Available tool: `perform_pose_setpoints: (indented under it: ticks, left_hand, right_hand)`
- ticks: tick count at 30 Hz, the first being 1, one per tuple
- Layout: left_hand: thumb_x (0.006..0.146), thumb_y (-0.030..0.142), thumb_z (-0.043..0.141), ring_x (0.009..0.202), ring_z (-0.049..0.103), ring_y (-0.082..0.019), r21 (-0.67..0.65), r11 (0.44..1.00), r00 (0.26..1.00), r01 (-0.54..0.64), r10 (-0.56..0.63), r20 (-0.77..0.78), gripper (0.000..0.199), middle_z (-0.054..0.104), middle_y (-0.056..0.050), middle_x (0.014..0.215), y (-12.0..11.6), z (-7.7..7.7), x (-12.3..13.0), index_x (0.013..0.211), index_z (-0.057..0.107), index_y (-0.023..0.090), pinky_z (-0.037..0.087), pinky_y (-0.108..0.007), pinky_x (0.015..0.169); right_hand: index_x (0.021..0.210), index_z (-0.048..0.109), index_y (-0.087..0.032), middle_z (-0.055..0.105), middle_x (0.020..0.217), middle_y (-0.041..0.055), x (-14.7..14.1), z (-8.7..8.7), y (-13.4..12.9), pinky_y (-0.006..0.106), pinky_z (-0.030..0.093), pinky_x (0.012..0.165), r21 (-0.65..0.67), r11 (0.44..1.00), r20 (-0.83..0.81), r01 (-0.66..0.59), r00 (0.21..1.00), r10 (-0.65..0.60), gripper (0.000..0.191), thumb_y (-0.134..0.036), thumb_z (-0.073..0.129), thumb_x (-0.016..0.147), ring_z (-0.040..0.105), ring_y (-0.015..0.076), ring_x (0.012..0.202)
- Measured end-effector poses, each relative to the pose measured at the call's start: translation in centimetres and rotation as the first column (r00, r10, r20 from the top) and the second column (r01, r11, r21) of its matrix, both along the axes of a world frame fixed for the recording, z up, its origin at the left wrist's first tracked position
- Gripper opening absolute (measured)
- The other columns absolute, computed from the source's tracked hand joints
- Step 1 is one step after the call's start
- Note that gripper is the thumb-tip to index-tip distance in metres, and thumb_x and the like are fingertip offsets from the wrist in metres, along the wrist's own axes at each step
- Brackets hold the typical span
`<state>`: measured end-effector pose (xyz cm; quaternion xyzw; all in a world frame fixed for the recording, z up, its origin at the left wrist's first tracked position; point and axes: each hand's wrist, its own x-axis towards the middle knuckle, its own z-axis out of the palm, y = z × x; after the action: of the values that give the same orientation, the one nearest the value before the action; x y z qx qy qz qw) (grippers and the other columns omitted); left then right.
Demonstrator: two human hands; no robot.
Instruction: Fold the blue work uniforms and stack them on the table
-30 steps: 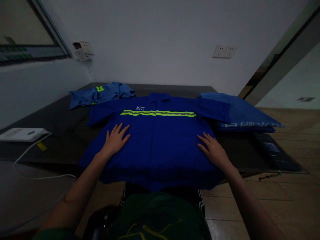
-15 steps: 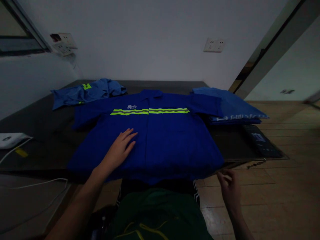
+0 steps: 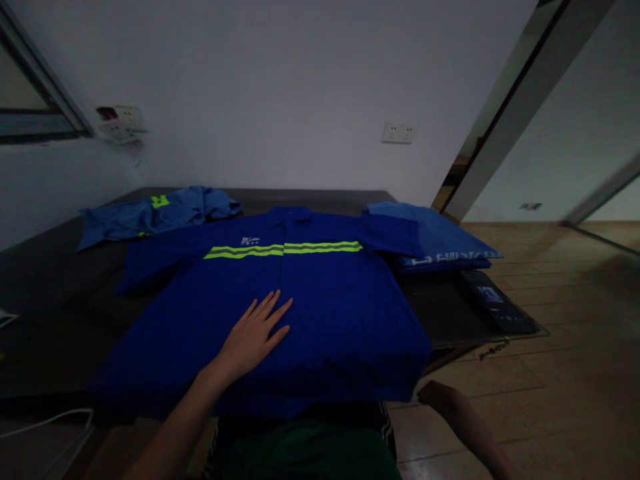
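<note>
A dark blue short-sleeved work shirt [image 3: 320,320] with yellow-green reflective stripes and a white chest print lies front side up on the dark table [image 3: 45,320]. Its collar faces the wall and its hem hangs over the near edge. My left hand [image 3: 257,333] rests flat on the shirt front, left of the middle, with its fingers spread. Beside the hem's right corner, below table height, is my right hand [image 3: 443,399]. Its fingers are curled in; whether they pinch the cloth is hidden in the dark.
A lighter blue crumpled garment [image 3: 175,212] lies at the back left. Blue plastic-wrapped packages [image 3: 435,233] are stacked at the right, partly under the shirt's sleeve. A black phone [image 3: 500,303] lies near the right edge. A white cable [image 3: 60,417] hangs at the lower left.
The camera view has shifted, so the table sits lower and further left. My left hand stays spread on the shirt. My right hand has turned, and its fingers are more tightly curled beside the hem.
</note>
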<state>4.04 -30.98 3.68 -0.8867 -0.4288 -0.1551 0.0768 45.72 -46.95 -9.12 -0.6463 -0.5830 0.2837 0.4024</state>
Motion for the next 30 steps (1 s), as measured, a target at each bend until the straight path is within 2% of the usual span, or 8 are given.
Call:
perform_pose_setpoints:
  ticks: [5, 9, 12, 15, 17, 23, 27, 30]
  left_hand:
    - [0.096, 0.053, 0.031, 0.143, 0.024, -0.023, 0.028, 1.000, 1.000, -0.009, 0.009, 0.012, 0.055, 0.025, -0.004, 0.156, 0.1, -0.3, 0.1, 0.148, 0.027, 0.035, 0.024, -0.048, 0.116]
    - [0.097, 0.053, 0.031, 0.143, 0.025, -0.023, 0.036, 0.999, 1.000, 0.002, -0.003, 0.023, 0.055, 0.025, -0.004, 0.156, 0.0, -0.3, 0.1, 0.148, 0.027, 0.035, 0.025, -0.049, 0.115]
    - [0.096, 0.054, 0.031, 0.143, 0.024, -0.023, 0.026, 1.000, 1.000, 0.003, -0.003, 0.021, 0.056, 0.025, -0.005, 0.156, 0.1, -0.3, 0.0, 0.149, 0.026, 0.035, 0.026, -0.050, 0.115]
    - [0.096, 0.053, 0.031, 0.143, 0.025, -0.024, 0.040, 0.999, 0.999, 0.005, -0.007, 0.037, 0.056, 0.025, -0.005, 0.156, 0.2, -0.6, 0.0, 0.149, 0.025, 0.035, 0.026, -0.050, 0.115]
    - [0.096, 0.053, 0.032, 0.143, 0.025, -0.024, 0.054, 0.998, 0.999, 0.013, -0.016, 0.050, 0.056, 0.026, -0.004, 0.156, 0.2, -0.7, -0.1, 0.149, 0.025, 0.036, 0.026, -0.050, 0.115]
    - [0.096, 0.055, 0.032, 0.143, 0.027, -0.023, 0.040, 0.999, 0.998, 0.014, -0.017, 0.060, 0.055, 0.026, -0.003, 0.156, 0.0, -0.5, -0.1, 0.148, 0.025, 0.037, 0.026, -0.049, 0.115]
    - [0.096, 0.056, 0.031, 0.143, 0.025, -0.023, 0.017, 1.000, 0.998, 0.012, -0.014, 0.063, 0.056, 0.026, -0.004, 0.156, 0.0, -0.4, 0.0, 0.148, 0.027, 0.036, 0.024, -0.049, 0.115]
    - [0.096, 0.055, 0.032, 0.143, 0.026, -0.023, 0.043, 0.999, 0.997, 0.020, -0.023, 0.073, 0.055, 0.027, -0.004, 0.155, 0.1, -0.6, 0.0, 0.148, 0.028, 0.036, 0.023, -0.049, 0.116]
  right_hand:
    - [0.069, 0.066, -0.021, 0.068, 0.070, 0.0072, 1.6, 11.6, 0.6, 0.030, 0.052, 0.059, 0.251, 0.957, 0.044, 0.147, 0.986, -0.163, 0.046, -0.062, 0.051, 0.082, 0.063, 0.0198, 0.064]
    - [0.101, 0.065, -0.019, 0.071, 0.096, 0.0105, 3.2, 21.0, 8.8, 0.034, 0.054, 0.071, 0.489, 0.838, 0.131, 0.241, 0.930, -0.343, 0.039, -0.052, 0.057, 0.082, 0.066, 0.0236, 0.080]
    - [0.106, 0.062, -0.013, 0.070, 0.091, 0.0136, 4.9, 24.8, 16.2, 0.040, 0.051, 0.080, 0.402, 0.788, 0.347, 0.466, 0.719, -0.602, 0.032, -0.035, 0.059, 0.083, 0.066, 0.0269, 0.085]
    - [0.095, 0.065, -0.010, 0.069, 0.073, 0.0120, 5.9, 25.7, 21.1, 0.037, 0.052, 0.070, 0.122, 0.851, 0.389, 0.510, 0.765, -0.514, 0.026, -0.031, 0.064, 0.081, 0.066, 0.0252, 0.073]
    - [0.095, 0.066, -0.010, 0.068, 0.070, 0.0084, 5.9, 25.3, 22.6, 0.032, 0.052, 0.062, 0.090, 0.890, 0.303, 0.447, 0.839, -0.452, 0.024, -0.024, 0.069, 0.076, 0.064, 0.0210, 0.065]
    - [0.117, 0.064, -0.013, 0.069, 0.105, 0.0109, 6.7, 26.7, 24.0, 0.030, 0.051, 0.076, 0.367, 0.831, 0.252, 0.419, 0.815, -0.522, 0.038, -0.017, 0.061, 0.079, 0.064, 0.0204, 0.089]
    - [0.111, 0.070, -0.013, 0.070, 0.108, 0.0121, 8.5, 28.6, 25.3, 0.035, 0.047, 0.091, 0.524, 0.805, 0.409, 0.279, 0.746, -0.525, 0.033, -0.014, 0.054, 0.082, 0.062, 0.0233, 0.100]
    - [0.115, 0.068, -0.013, 0.066, 0.118, 0.0120, 9.6, 27.3, 25.8, 0.037, 0.042, 0.099, 0.513, 0.843, 0.566, 0.163, 0.674, -0.475, 0.036, -0.014, 0.048, 0.085, 0.058, 0.0240, 0.110]
